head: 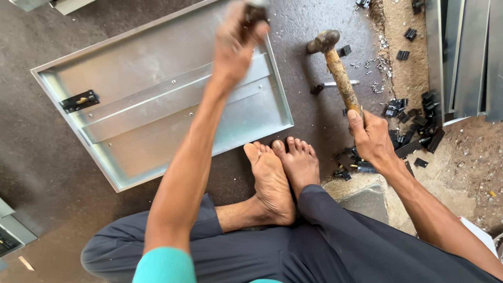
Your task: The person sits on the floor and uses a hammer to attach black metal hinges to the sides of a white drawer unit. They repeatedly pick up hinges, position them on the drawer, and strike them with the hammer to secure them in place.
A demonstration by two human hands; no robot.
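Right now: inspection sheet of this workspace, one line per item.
Surface: dark floor, sandy strip at right.
Job's things: metal panel lying flat, black latch near its left edge; hammer, wooden handle.
Clutter: black metal parts, screws.
Grippers: left hand gripping a small dark part at the panel's far edge; right hand holding the hammer.
Cables: nothing seen.
Surroundings: metal sheets at right; bare feet.

Dark floor (47, 157) — metal tray panel (157, 99), scattered black clips (419, 123), bare feet (280, 175)
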